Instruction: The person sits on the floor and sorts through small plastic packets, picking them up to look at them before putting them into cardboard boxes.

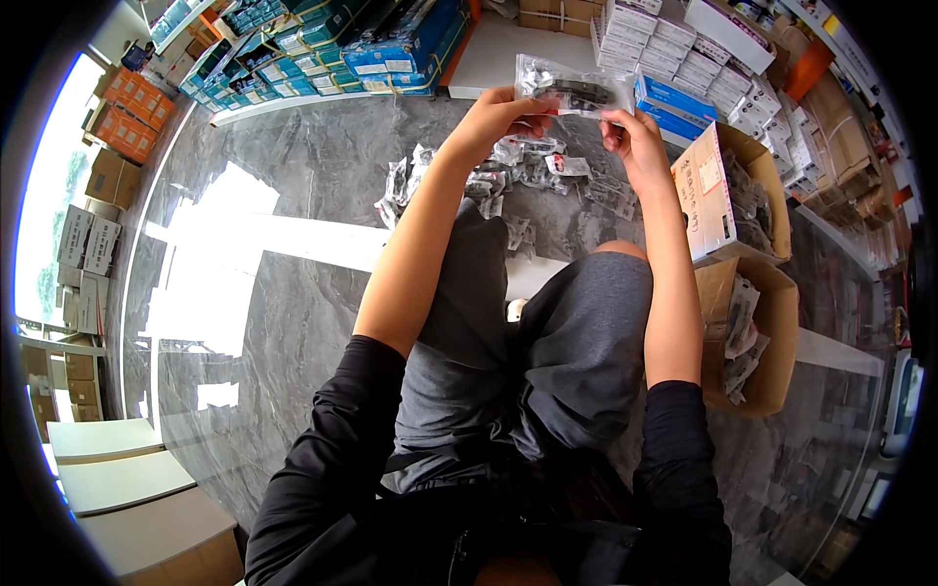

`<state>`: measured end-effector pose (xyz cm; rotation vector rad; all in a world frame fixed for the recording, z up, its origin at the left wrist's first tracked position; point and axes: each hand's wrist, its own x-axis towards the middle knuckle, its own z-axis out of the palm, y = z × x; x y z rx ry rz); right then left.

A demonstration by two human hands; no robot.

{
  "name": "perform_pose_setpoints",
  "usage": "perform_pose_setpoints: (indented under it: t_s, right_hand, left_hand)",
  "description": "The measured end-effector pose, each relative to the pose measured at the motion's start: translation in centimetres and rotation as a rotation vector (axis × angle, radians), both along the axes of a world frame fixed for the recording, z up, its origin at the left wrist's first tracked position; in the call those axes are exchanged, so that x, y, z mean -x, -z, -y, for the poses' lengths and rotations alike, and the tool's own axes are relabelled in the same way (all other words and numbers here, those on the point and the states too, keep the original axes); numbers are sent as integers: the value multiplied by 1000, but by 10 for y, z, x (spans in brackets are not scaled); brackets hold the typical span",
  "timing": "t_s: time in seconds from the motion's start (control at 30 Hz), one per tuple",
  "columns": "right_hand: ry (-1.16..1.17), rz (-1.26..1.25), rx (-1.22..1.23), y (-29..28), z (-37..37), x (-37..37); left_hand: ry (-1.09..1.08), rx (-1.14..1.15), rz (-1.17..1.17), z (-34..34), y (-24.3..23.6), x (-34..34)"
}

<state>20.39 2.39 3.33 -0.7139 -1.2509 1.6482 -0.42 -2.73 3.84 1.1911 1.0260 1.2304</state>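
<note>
Out ahead of my knees, both hands hold up a clear plastic bag (575, 88) with dark, elongated parts inside; their exact kind I cannot make out. My left hand (503, 119) is closed on the bag's left end. At its lower right corner, my right hand (635, 142) pinches the plastic. Below and behind the bag, a loose pile of similar clear packets (396, 190) lies on the grey floor, partly hidden by my left forearm and knee.
To the right stand two open cardboard boxes, a farther one (703, 195) and a nearer one (777, 366), both with bagged parts inside. A blue box (674, 107) and stacked white boxes (669, 44) are at the far right. Teal cartons (322, 63) line the far left.
</note>
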Motion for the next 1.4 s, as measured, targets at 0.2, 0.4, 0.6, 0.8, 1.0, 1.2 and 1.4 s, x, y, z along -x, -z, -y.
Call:
perform_pose_setpoints:
  t_s: [0.2, 0.4, 0.6, 0.8, 1.0, 1.2, 1.4]
  right_hand:
    - [-38, -1, -69, -1, 1, 1]
    - [-55, -11, -110, -5, 4, 3]
    - [-90, -74, -70, -4, 2, 2]
    - [-165, -166, -13, -7, 3, 3]
    - [-186, -153, -7, -7, 3, 2]
    - [-172, -160, -1, -8, 3, 2]
    - [-185, -166, 6, -9, 5, 3]
  left_hand:
    - [39, -39, 169, 4, -4, -1]
    - [19, -46, 294, 1, -1, 1]
    - [-39, -44, 238, 1, -3, -3]
    - [-53, -46, 168, -1, -1, 0]
    - [-41, -46, 180, -1, -1, 0]
    - [-51, -50, 165, 1, -4, -1]
    - [-22, -78, 235, 1, -3, -1]
